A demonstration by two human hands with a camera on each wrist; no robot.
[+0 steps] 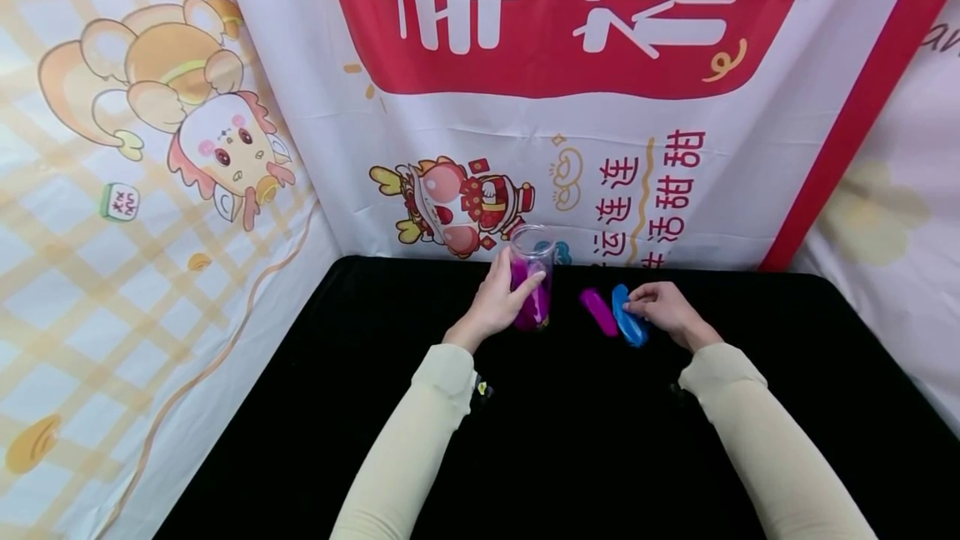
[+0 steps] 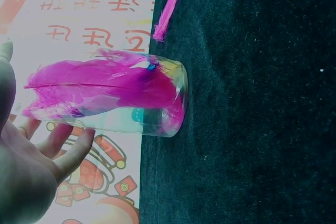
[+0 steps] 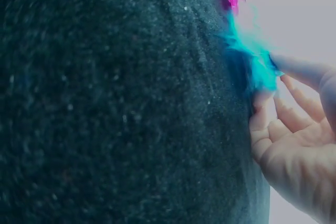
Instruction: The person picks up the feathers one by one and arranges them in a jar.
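My left hand (image 1: 493,297) holds a clear plastic cup (image 1: 534,247) upright near the table's far edge, fingers on one side and thumb across the front. Inside the cup are magenta feathers (image 2: 100,85), with a bit of yellow and blue near its bottom. To the right, my right hand (image 1: 666,312) pinches a blue feather (image 1: 628,327) between thumb and fingertips. A loose magenta feather (image 1: 598,312) lies between the cup and the blue feather. In the right wrist view, the blue feather (image 3: 257,64) is at the fingertips, blurred by glare.
A black cloth covers the table (image 1: 570,440). Behind it hangs a white and red printed banner (image 1: 315,107), close to the cup. A yellow checked printed sheet (image 1: 112,273) hangs along the left side.
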